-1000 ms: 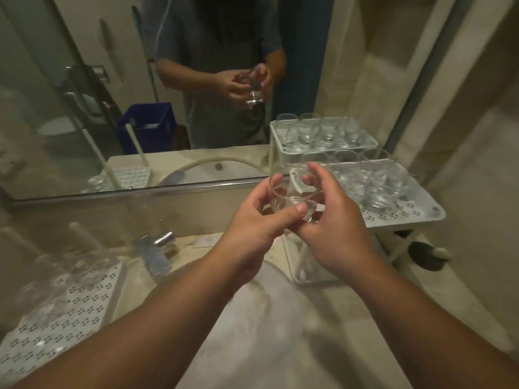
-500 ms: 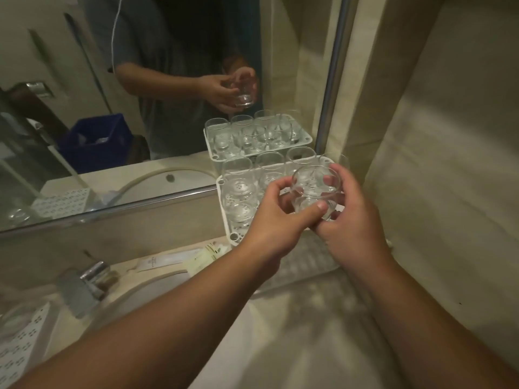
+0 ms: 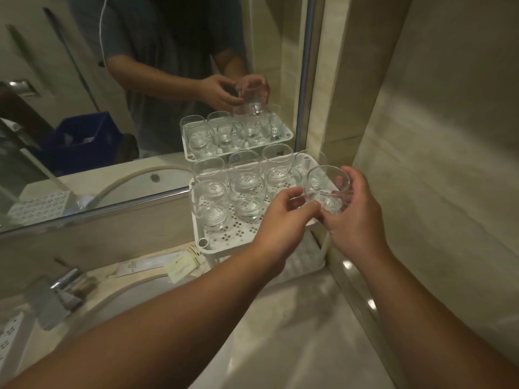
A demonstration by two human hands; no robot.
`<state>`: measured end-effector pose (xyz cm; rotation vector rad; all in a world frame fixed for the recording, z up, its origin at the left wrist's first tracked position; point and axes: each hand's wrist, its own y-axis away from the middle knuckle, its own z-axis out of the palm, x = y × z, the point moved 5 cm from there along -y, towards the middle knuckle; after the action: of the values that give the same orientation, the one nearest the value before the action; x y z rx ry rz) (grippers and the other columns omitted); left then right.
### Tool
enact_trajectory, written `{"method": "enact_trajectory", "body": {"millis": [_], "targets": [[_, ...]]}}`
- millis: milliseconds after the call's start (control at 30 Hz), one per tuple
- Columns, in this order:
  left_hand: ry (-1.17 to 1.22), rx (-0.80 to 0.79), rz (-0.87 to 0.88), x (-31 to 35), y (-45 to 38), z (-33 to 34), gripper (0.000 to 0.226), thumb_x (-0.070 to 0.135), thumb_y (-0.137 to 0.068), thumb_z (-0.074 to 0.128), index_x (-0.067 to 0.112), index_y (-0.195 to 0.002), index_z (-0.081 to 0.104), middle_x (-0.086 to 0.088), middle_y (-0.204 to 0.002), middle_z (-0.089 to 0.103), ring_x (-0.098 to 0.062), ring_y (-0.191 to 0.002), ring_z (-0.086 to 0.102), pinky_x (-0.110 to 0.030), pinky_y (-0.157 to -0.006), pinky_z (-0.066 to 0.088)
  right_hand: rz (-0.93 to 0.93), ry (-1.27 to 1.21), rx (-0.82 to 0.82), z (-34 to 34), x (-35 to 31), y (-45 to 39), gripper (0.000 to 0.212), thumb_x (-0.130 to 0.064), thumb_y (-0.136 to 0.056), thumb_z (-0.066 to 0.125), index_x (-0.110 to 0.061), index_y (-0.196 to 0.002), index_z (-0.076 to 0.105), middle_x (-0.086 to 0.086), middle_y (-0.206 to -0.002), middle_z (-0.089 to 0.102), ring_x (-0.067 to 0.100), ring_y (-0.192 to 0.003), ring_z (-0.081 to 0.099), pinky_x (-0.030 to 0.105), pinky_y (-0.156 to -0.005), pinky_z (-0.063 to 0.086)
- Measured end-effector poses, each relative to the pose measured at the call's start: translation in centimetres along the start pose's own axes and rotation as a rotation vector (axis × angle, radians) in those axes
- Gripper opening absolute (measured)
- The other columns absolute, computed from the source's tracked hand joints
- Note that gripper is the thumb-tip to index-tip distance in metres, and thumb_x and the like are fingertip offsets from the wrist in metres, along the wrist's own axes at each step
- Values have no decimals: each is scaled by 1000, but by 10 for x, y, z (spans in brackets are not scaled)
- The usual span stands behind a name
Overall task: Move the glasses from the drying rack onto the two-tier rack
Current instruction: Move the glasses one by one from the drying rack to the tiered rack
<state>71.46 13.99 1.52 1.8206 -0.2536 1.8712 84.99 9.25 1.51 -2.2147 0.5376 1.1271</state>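
A pale surface (image 3: pixel 295 318) carries a white two-tier rack (image 3: pixel 224 242) against the mirror (image 3: pixel 84 108), its top tier filled with glasses (image 3: pixel 247 189). The right hand (image 3: pixel 352 220) grips one glass (image 3: pixel 327 189) over the tier's right edge; the left hand (image 3: pixel 280 220) seems to pinch its base.

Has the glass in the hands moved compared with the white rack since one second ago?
Yes. The glass has gone right, from the rack's left end to over its right end.
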Motion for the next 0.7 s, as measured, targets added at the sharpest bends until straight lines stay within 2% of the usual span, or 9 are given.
{"method": "enact_trajectory", "body": {"millis": [67, 133, 233, 367, 533, 633, 700], "targets": [[17, -10, -11, -1, -1, 2, 48, 18, -90, 67, 20, -136, 52, -2, -123, 61, -12, -105, 64, -24, -77, 53, 2, -2, 3, 0, 4, -3, 88, -28, -70, 87, -25, -144, 40, -3, -132, 61, 12, -112, 62, 31, -91, 52], [24, -17, -14, 0, -2, 3, 49, 18, -91, 67, 20, -137, 51, -1, -125, 59, -12, -104, 64, -22, -71, 53, 5, -9, 9, 1, 7, -6, 87, -29, -70, 87, -25, -144, 40, -3, -133, 61, 13, -112, 62, 34, -92, 53], [32, -13, -16, 0, -3, 4, 50, 18, -93, 66, 20, -140, 50, -3, -135, 56, -15, -112, 62, -25, -72, 53, 19, -24, 2, 5, 9, -11, 87, -32, -70, 86, -27, -144, 39, -4, -135, 59, 13, -111, 62, 37, -93, 53], [28, -5, -11, -2, -5, 2, 54, 19, -91, 66, 22, -142, 48, -3, -140, 53, -17, -117, 61, -33, -84, 54, 35, -26, -21, 11, 13, -15, 88, -35, -71, 86, -30, -144, 37, -4, -135, 59, 13, -108, 64, 35, -89, 55], [33, -7, -21, -5, -6, 3, 59, 16, -91, 66, 21, -146, 44, -4, -136, 55, -15, -114, 63, -35, -92, 56, 41, -8, -20, 14, 16, -16, 88, -38, -70, 86, -30, -142, 37, -4, -133, 61, 13, -110, 63, 32, -89, 54], [36, -11, -29, -4, -8, 4, 58, 13, -92, 64, 19, -146, 44, 0, -124, 60, -10, -106, 66, -30, -86, 56, 48, -13, -21, 15, 18, -16, 86, -37, -70, 87, -29, -140, 39, -5, -130, 62, 13, -110, 63, 37, -90, 55], [26, -7, -36, -4, -8, 4, 59, 13, -92, 64, 19, -146, 43, 4, -122, 60, -7, -104, 65, -30, -85, 57, 53, -1, -14, 15, 20, -17, 86, -39, -69, 87, -29, -139, 40, -4, -127, 64, 14, -109, 63, 34, -89, 54]]}}
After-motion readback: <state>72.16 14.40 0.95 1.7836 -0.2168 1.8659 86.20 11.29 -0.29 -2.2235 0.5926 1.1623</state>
